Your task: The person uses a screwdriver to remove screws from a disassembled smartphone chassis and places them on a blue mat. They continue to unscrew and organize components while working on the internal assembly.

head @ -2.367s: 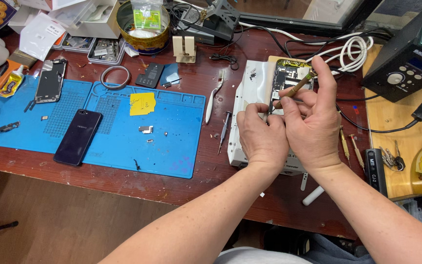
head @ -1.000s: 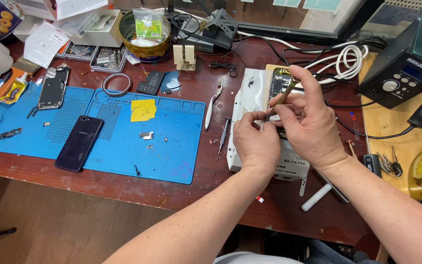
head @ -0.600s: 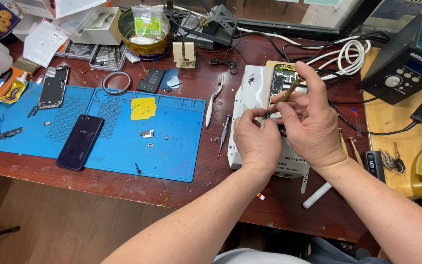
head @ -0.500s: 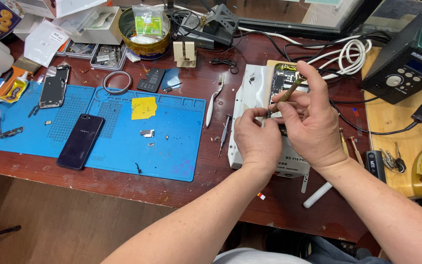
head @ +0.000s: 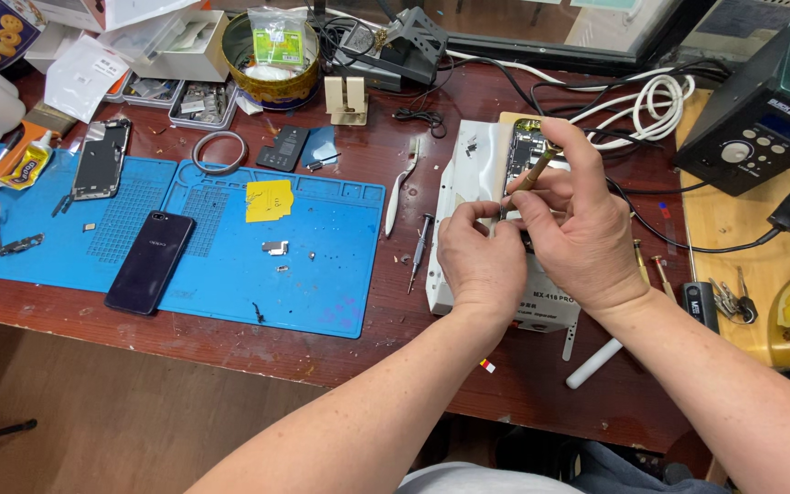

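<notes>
Both hands are close together over an opened phone (head: 525,151) that lies on a white flat machine (head: 468,197). The right hand (head: 582,233) pinches a thin brass-coloured tool (head: 534,172) between thumb and fingers, and the tool tip points down at the phone's insides. The left hand (head: 482,256) sits just beside the right hand. Its thumb and first finger are pinched together at the phone's lower edge, but I cannot tell if they hold a small part or only press on the phone.

Just left of the left hand lie a small screwdriver (head: 420,247) and a white brush (head: 401,187) on the dark red table (head: 395,357). Farther left is a blue mat (head: 221,265) with a dark phone (head: 150,261) and a yellow note (head: 270,199) on it. Behind the hands are white cables (head: 651,101). To the right of the right hand stands a black box with knobs (head: 761,137), and a few keys (head: 731,302) lie near the right wrist.
</notes>
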